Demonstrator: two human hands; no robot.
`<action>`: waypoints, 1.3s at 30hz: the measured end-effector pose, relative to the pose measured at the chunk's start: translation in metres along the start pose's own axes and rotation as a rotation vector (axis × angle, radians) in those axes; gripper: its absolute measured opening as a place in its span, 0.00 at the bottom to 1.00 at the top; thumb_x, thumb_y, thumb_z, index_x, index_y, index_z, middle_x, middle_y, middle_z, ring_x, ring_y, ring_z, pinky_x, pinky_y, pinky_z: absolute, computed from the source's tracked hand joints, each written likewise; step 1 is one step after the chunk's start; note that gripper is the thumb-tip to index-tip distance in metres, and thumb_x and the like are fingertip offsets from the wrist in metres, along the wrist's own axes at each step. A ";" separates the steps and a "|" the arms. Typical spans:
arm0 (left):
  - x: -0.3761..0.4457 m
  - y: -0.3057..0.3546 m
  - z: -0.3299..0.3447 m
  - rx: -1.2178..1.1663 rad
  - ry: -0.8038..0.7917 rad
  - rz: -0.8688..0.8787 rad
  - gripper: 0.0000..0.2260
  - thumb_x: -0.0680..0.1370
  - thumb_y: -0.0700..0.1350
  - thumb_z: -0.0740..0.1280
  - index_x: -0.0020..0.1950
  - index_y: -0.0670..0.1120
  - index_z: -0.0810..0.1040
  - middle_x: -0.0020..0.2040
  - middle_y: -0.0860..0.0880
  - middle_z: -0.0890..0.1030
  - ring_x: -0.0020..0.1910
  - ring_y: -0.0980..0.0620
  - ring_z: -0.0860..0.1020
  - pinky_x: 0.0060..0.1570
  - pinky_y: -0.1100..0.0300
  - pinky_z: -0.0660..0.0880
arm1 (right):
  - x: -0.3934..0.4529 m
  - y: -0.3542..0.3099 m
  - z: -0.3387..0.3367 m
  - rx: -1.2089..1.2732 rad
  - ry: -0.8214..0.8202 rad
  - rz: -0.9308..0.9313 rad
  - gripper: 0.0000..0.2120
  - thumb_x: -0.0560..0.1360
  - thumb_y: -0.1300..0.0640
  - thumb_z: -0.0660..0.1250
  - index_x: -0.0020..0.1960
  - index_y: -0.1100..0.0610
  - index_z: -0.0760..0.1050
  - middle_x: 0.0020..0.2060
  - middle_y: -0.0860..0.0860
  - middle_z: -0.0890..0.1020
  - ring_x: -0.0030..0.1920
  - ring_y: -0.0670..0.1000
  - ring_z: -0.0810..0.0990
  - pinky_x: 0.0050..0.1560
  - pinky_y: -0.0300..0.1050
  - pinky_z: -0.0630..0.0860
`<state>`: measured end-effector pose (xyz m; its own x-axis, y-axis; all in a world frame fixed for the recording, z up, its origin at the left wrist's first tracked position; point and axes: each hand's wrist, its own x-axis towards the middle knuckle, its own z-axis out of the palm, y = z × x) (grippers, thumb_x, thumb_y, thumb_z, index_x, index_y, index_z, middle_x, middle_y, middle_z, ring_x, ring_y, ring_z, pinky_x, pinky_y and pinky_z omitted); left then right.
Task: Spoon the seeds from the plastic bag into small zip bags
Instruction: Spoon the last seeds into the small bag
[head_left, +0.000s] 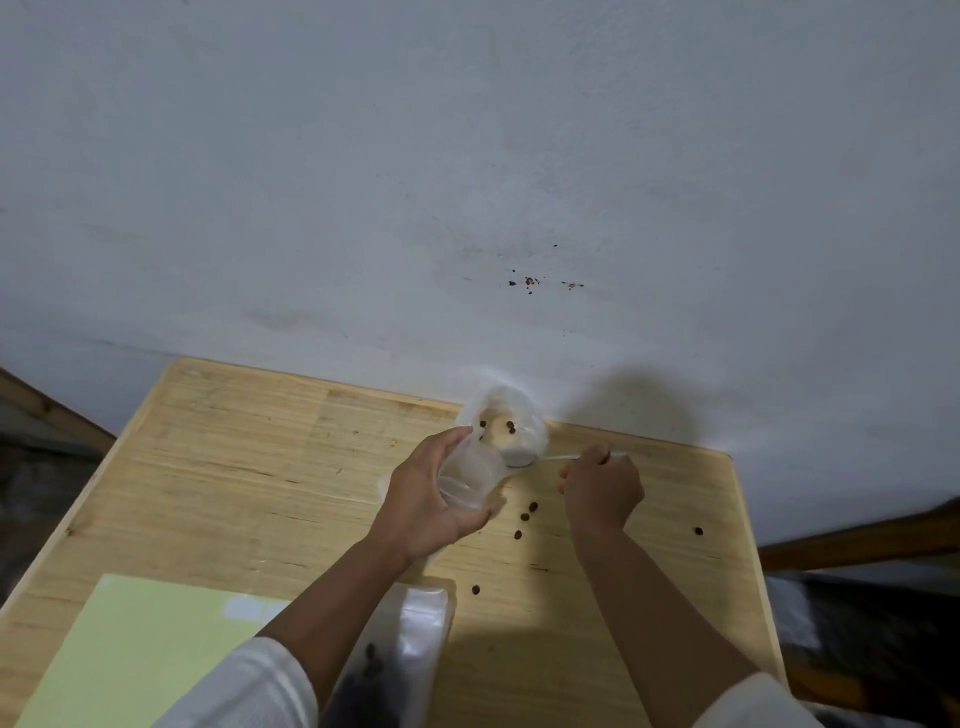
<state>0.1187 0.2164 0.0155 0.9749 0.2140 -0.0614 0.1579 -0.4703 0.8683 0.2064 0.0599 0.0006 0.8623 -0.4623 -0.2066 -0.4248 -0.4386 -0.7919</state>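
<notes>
Head view. My left hand (434, 499) was curled round a clear small zip bag (470, 475), holding it above the middle of the wooden table (234, 447) with its mouth turned toward the far edge. My right hand (602, 486) pinched the handle of a white plastic spoon (550, 458), whose bowl reached to the mouth of the plastic bag (506, 423). That bag stood open at the far edge of the table, against the wall (467, 156), with a few dark seeds (511, 427) visible inside. More seeds lay loose on the table between and near my forearms, one well apart toward the right edge. A filled zip bag (410, 660) with dark seeds lay at the near edge, partly under my left forearm. A pale green sheet (145, 649) covered the near left corner.
</notes>
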 end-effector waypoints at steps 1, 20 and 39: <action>-0.001 0.001 0.000 0.004 -0.010 0.020 0.38 0.60 0.59 0.76 0.67 0.57 0.67 0.62 0.61 0.71 0.60 0.65 0.70 0.52 0.82 0.63 | 0.003 0.003 0.007 -0.011 0.008 0.029 0.28 0.70 0.47 0.43 0.40 0.64 0.76 0.34 0.58 0.82 0.36 0.60 0.81 0.45 0.53 0.79; 0.001 -0.006 0.001 0.094 -0.026 0.014 0.38 0.62 0.55 0.78 0.69 0.52 0.67 0.63 0.59 0.71 0.60 0.64 0.69 0.52 0.83 0.61 | 0.007 0.002 0.006 0.673 -0.122 0.529 0.11 0.80 0.60 0.57 0.40 0.60 0.72 0.33 0.57 0.81 0.22 0.45 0.80 0.23 0.35 0.76; 0.004 -0.008 0.002 -0.024 0.088 -0.096 0.42 0.59 0.59 0.77 0.69 0.52 0.67 0.67 0.53 0.72 0.61 0.61 0.67 0.58 0.66 0.64 | -0.033 -0.045 -0.055 0.317 -0.401 -0.299 0.12 0.80 0.60 0.57 0.45 0.59 0.78 0.34 0.56 0.82 0.33 0.49 0.82 0.25 0.40 0.75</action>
<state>0.1218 0.2190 0.0073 0.9378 0.3320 -0.1017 0.2446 -0.4237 0.8722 0.1816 0.0524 0.0748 0.9950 0.0008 -0.1003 -0.0976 -0.2244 -0.9696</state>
